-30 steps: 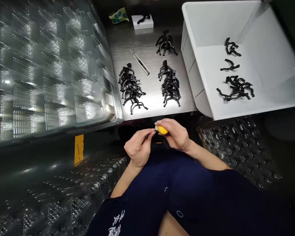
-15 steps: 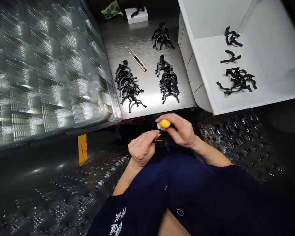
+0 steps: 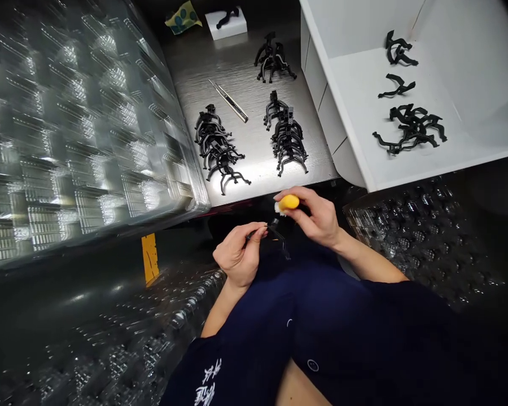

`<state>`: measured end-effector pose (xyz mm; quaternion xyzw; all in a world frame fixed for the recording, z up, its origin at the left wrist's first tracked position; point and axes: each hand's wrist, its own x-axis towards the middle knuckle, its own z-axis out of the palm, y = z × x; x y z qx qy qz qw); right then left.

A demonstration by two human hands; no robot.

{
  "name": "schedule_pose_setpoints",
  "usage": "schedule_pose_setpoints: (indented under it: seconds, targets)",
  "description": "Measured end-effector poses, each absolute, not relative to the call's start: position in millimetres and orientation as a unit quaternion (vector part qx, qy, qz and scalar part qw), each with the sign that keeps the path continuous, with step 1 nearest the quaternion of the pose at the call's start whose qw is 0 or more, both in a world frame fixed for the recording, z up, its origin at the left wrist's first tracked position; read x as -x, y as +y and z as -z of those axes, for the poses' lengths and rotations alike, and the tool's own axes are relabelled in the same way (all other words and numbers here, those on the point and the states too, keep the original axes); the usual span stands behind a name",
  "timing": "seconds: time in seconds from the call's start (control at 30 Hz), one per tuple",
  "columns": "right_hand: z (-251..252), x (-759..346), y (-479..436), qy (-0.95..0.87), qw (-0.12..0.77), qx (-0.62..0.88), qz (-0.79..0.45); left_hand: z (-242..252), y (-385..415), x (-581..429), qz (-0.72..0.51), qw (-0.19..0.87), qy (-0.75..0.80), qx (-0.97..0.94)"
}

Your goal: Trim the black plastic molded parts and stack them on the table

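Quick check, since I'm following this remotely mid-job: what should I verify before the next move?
Left hand pinching the small black plastic part: ok.
Right hand gripping the yellow object: ok.
White end of the yellow object apart from the part: ok.
Slim metal tool lying on the steel table, away from both hands: ok.
Part free of flaws: cannot tell, too small in this view.

Brushed-steel worktop with piles of black molded plastic parts, a slim craft knife, white foam block, green spotted pad. White plastic bin right, holding more black parts. Clear blister trays left, dark-looking blister tray lower right.
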<state>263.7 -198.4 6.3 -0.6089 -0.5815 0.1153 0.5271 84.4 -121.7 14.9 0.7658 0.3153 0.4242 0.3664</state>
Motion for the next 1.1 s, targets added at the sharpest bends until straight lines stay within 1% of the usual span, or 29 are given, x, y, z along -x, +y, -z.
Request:
schedule_pose_setpoints:
  seconds: [0.1, 0.2, 0.27, 0.33, 0.4, 0.47, 0.57, 0.83, 0.93, 1.0, 1.1]
  targets:
    - [-5, -260, -198, -0.63, 0.537, 0.549, -0.114, -13, -123, -87, -0.42, 0.375, 0.329, -0.758]
    - [-2, -261, -197, -0.604, 0.509, 0.607, -0.086, -11, -124, -87, -0.409, 0.404, 0.358, -0.736]
    - [-2, -262, -197, -0.575, 0.514, 0.629, -0.095, -10, -124, -87, -0.41, 0.405, 0.368, -0.729]
    - [-2, -260, -198, -0.59, 0.536, 0.594, -0.111, -9, -124, -86, -0.413, 0.385, 0.36, -0.743]
    - [-1, -258, -198, -0.621, 0.539, 0.559, -0.106, -8, -124, -86, -0.412, 0.385, 0.348, -0.749]
    - [3, -260, -197, -0.623, 0.521, 0.577, -0.088, -8, -125, -85, -0.411, 0.411, 0.359, -0.73]
    - [8, -267, -195, -0.573, 0.511, 0.635, -0.088, -8, -127, -86, -0.418, 0.453, 0.389, -0.684]
    - [-8, -254, -199, -0.517, 0.582, 0.605, -0.17, -7, -126, -88, -0.436, 0.499, 0.405, -0.63]
    - [-7, -247, -198, -0.57, 0.603, 0.54, -0.139, -6, -125, -88, -0.433, 0.513, 0.411, -0.617]
    - [-1, -248, -195, -0.608, 0.599, 0.511, -0.102, -5, -125, -89, -0.436, 0.539, 0.418, -0.588]
    - [8, -253, -191, -0.574, 0.577, 0.578, -0.064, -6, -124, -94, -0.442, 0.585, 0.441, -0.518]
